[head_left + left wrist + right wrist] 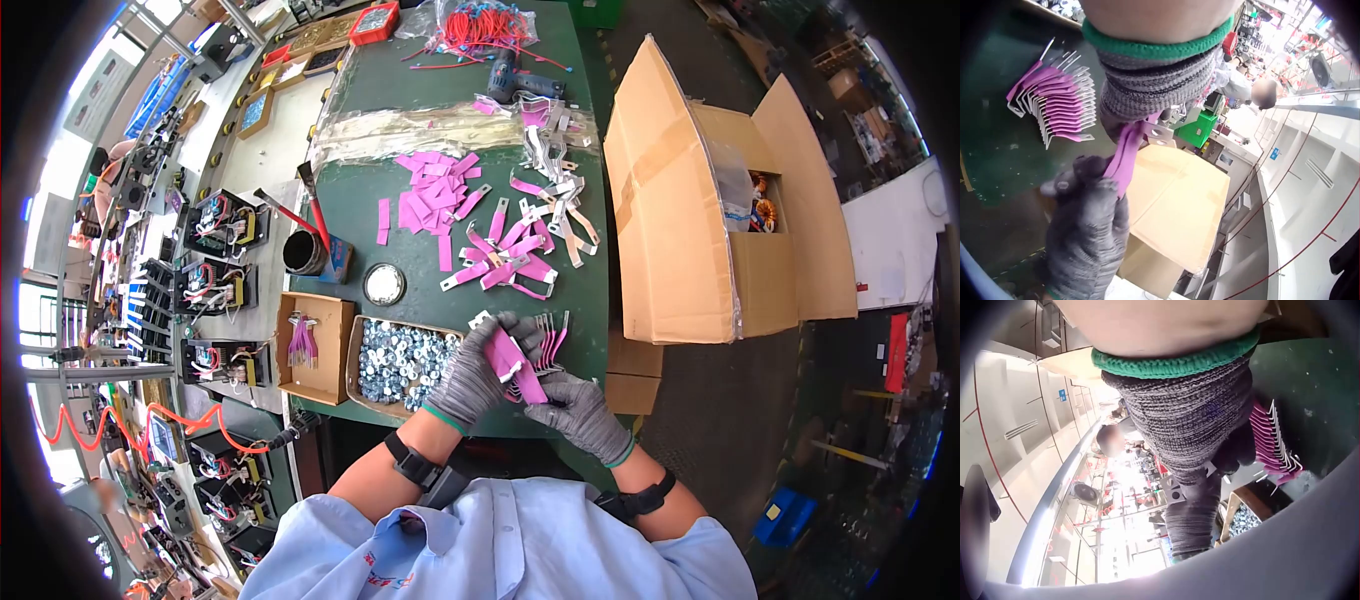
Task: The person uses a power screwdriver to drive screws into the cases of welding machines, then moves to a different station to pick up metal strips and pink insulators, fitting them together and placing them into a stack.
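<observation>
Both hands wear grey knit gloves with green cuffs. My left hand (468,380) grips a couple of metal strips with pink sleeves (1125,153) by their upper part, where bare ends with round holes stick out. At the lower pink end, the fingers of my right hand (575,412) pinch the strips, as the left wrist view shows. Just beyond the hands, a row of bent pink-sleeved strips (1054,103) lies nested side by side on the green table (440,335). In the right wrist view the glove hides most of the held strips.
A box of small metal nuts (400,362) sits left of the hands, beside a cardboard tray (285,350) with some strips. Farther up lie loose pink sleeves (435,195), a heap of strips (510,250) and a power drill (520,82). A large open carton (660,200) stands right.
</observation>
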A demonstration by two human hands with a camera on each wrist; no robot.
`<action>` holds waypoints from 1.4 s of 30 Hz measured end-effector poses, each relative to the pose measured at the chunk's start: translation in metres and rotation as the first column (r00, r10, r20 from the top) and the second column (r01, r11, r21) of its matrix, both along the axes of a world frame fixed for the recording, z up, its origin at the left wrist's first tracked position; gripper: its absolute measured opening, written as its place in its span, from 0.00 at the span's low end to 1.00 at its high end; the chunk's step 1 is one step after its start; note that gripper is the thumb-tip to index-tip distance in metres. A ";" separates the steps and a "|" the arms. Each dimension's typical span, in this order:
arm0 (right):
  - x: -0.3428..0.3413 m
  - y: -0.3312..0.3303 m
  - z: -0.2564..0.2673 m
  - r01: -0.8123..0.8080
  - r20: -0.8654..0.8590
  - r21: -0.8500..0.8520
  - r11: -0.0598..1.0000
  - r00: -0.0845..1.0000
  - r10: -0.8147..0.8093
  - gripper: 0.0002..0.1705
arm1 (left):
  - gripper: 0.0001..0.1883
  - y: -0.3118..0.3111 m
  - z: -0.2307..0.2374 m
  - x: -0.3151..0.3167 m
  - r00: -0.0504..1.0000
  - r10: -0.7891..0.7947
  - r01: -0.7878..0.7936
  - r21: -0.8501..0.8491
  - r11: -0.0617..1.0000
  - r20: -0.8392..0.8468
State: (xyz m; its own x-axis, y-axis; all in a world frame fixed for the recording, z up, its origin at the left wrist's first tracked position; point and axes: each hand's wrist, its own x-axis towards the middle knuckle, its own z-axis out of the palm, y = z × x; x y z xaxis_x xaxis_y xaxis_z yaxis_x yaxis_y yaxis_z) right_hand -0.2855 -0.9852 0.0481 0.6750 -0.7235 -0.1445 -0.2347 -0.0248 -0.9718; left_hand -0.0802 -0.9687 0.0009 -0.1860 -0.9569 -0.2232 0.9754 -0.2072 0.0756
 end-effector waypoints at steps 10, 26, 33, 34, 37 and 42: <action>-0.044 -0.019 -0.058 0.253 -0.380 -0.413 0.875 0.826 -0.418 0.15 | 0.15 0.015 0.010 0.040 0.911 -0.141 -0.005 0.351 0.937 0.389; -0.017 -0.034 -0.070 -0.413 -0.752 -0.462 0.785 0.652 -0.100 0.15 | 0.40 0.067 -0.010 0.012 0.937 -0.348 0.315 0.331 0.889 0.043; 0.031 0.017 0.004 -0.404 -0.504 -0.564 0.721 0.860 0.087 0.22 | 0.38 0.046 0.013 -0.014 0.933 -0.323 0.224 0.440 0.869 0.162; 0.031 0.021 -0.001 -0.451 -0.573 -0.533 0.716 0.815 0.087 0.22 | 0.37 0.043 0.019 -0.019 0.930 -0.309 0.197 0.444 0.874 0.197; 0.022 0.023 -0.003 -0.407 -0.545 -0.578 0.707 0.837 0.036 0.17 | 0.37 0.038 0.034 -0.022 0.914 -0.334 0.196 0.468 0.862 0.233; -0.013 0.013 -0.034 -0.158 -0.415 -0.621 0.768 0.897 -0.152 0.12 | 0.33 0.062 0.024 -0.012 0.672 -0.469 0.235 0.436 0.869 0.572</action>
State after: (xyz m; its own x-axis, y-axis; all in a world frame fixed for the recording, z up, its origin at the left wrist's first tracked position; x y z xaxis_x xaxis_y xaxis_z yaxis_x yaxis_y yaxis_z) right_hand -0.2982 -0.9722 0.0145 0.6597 -0.7480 0.0727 -0.6080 -0.5881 -0.5334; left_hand -0.0924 -0.9067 0.0251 -0.1929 -0.7084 -0.6789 0.5542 -0.6497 0.5204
